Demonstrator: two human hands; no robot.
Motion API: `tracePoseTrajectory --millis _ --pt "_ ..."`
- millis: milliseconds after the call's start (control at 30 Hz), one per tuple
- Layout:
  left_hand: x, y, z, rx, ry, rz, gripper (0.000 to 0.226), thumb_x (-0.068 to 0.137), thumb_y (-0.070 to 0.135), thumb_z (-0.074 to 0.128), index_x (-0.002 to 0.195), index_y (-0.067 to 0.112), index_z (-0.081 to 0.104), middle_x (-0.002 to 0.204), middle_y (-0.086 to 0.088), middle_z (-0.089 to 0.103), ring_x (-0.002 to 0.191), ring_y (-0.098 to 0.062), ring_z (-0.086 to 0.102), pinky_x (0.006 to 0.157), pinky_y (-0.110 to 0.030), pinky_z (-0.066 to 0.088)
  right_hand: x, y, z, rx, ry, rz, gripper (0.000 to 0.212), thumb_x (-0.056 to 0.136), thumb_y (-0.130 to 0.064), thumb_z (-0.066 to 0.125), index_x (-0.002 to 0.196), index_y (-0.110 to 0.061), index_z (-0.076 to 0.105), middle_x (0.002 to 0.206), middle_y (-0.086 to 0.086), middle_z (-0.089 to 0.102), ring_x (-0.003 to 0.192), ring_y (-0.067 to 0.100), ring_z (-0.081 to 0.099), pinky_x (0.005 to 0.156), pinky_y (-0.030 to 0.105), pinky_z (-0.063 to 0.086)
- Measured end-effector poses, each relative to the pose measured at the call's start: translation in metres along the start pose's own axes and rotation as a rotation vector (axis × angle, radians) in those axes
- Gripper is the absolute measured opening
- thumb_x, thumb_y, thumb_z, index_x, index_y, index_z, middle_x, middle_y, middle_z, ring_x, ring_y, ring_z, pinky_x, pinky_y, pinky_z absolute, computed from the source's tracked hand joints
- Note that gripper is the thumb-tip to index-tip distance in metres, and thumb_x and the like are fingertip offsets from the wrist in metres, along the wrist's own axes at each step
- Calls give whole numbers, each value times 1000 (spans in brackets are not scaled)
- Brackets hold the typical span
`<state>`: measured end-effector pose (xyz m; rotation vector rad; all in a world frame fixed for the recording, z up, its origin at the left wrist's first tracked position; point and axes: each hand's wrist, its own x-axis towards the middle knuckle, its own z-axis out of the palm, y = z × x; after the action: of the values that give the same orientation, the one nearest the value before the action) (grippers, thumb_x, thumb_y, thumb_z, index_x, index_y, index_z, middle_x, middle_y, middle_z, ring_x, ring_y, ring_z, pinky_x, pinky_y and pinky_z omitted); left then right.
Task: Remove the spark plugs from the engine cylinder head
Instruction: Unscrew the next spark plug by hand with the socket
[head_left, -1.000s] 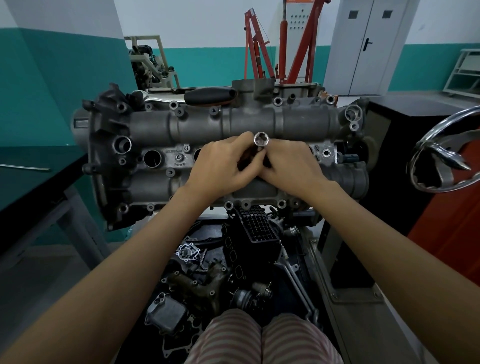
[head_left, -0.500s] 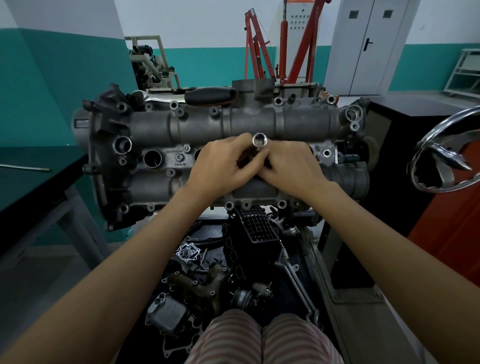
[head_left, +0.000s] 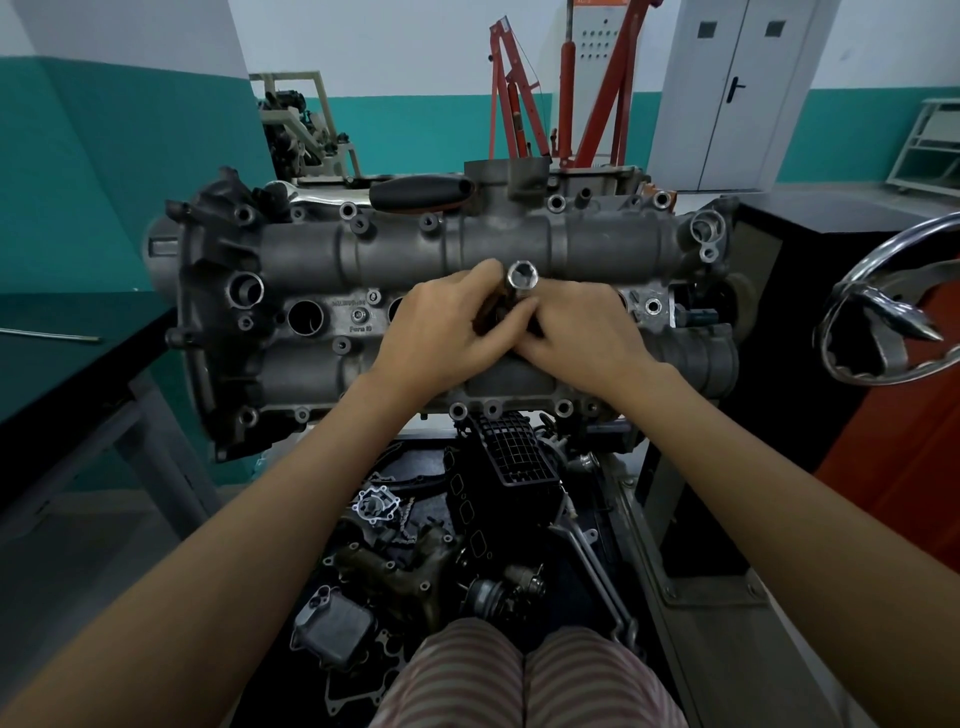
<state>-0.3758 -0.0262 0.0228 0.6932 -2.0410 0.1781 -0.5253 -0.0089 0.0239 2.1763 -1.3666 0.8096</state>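
Head view, looking down: spark plug socket (head_left: 521, 283) standing up out of a plug well near the middle of the cylinder head (head_left: 322, 260), open hex end toward the camera, shaft running down between the two hands. Plug itself not visible, presumably seated below in the well. Steel tube, judged rigid and fairly light, smooth and likely oily, so apt to slip under bare fingers; best gripped low on the shaft with fingertips on opposite sides, then turned and lifted straight to avoid side load on the brittle ceramic of the plug. Left hand (head_left: 441, 332) curled against the socket's left side, fingers wrapped round the shaft below the rim. Right hand (head_left: 576, 332) pressed in from the right, fingers bent on the lower shaft, touching the left hand. Further left along the head, one open round well (head_left: 305, 317). Beyond the head, a black-handled tool (head_left: 421, 191) lying along the top edge. Below, loose engine parts (head_left: 415, 566) on the floor.
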Motion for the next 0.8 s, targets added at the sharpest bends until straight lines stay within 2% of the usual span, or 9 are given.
tracePoseTrajectory --millis 133,200,300,367,433,533,633,733,800 --pt "-1 4 -1 -37 6 -9 18 83 29 45 75 15 36 61 10 40 49 -18 40 50 -24 28 -1 -1 -2 66 15 41 28 86 -32 53 91 -6 46 70 9 63 61 34 59 51 28 23" --pt "0 3 1 -30 16 -25 22 88 27 52 72 14 45 61 11 40 50 -14 40 52 -24 29 0 0 -1 34 -3 49 35 84 -41 51 93 -6 49 69 5 64 62 28 60 50 29 26" --pt "1 -2 2 -32 26 -24 28 87 25 61 70 4 61 57 5 48 50 -15 44 51 -25 34 0 2 2 -32 -21 45 43 84 -51 44 100 -16 62 74 2 67 72 21 62 54 28 32" --pt "1 -2 1 -30 11 -1 34 87 30 60 66 5 56 57 6 45 50 -14 42 51 -25 32 0 3 2 -3 -17 42 39 86 -47 44 91 -13 65 74 6 67 72 26 62 55 29 32" --pt "1 0 0 -21 -14 14 38 88 37 53 68 5 49 58 5 43 50 -16 42 48 -28 32 0 2 1 27 3 14 35 88 -38 45 81 -7 60 70 11 65 66 33 60 54 30 30" --pt "-1 2 -1 -38 -9 9 29 85 32 45 76 5 47 63 6 44 50 -16 42 47 -26 32 -1 -1 -2 38 -1 14 32 87 -34 49 94 -4 53 74 10 65 65 33 60 52 29 29" --pt "0 4 -1 -15 7 -13 20 87 28 48 75 17 38 61 9 42 49 -14 40 46 -23 25 -1 -2 -3 82 10 57 32 85 -35 54 95 -5 47 71 8 64 62 32 60 51 29 29" --pt "0 -1 1 -26 -2 -22 26 89 28 58 71 10 57 58 5 50 50 -15 47 51 -24 32 1 0 0 -1 -34 58 41 82 -48 48 100 -13 58 75 2 66 70 23 62 54 30 36" --pt "0 -3 1 -25 -12 -1 34 89 34 58 68 6 60 57 2 53 50 -17 49 50 -25 34 0 0 -1 4 -37 52 38 83 -49 48 92 -16 65 73 2 67 70 22 62 55 28 33"
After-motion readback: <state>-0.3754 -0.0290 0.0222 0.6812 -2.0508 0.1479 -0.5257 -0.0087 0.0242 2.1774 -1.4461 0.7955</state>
